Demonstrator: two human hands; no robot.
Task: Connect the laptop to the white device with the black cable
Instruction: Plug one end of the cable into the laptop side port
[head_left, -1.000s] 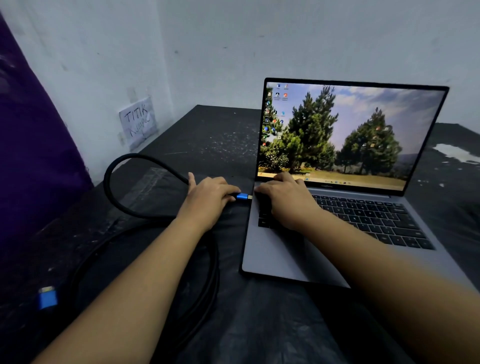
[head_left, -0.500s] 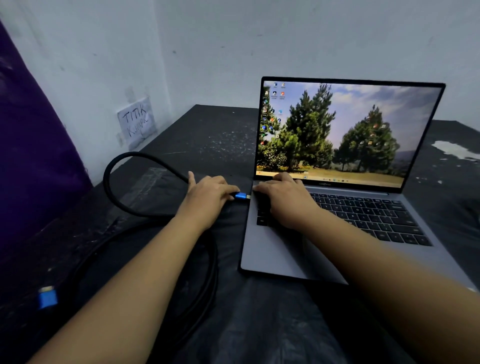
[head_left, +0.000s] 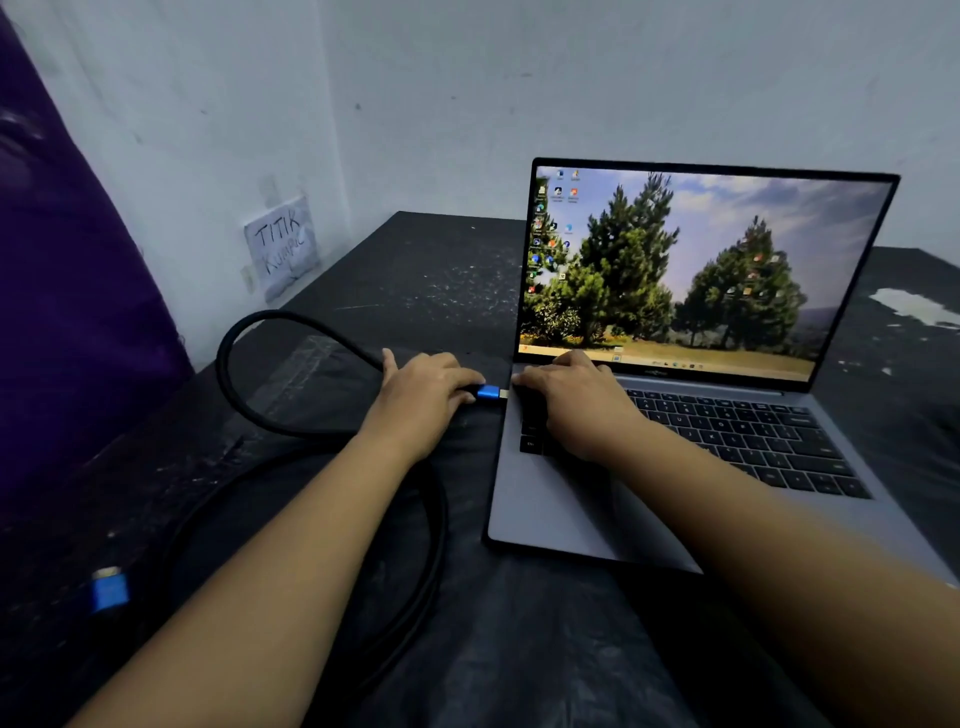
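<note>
1. Two bare hands work at the left edge of an open grey laptop (head_left: 582, 519) on a dark table (head_left: 415, 270), seen from the head camera.
2. The left hand (head_left: 423, 400) has its grip closed around the blue plug (head_left: 488, 393) of the black cable (head_left: 270, 332), the plug's metal tip just at the laptop's left side; whether it is seated in a port cannot be told.
3. The right hand (head_left: 576, 402) lies flat on the keyboard's left end, fingers spread, holding nothing.
4. The cable arcs back from the left hand and loops under the left forearm; its other blue plug (head_left: 109, 592) lies free near the table's left front.
5. A handwritten paper note (head_left: 283, 247) is stuck to the wall.
</note>
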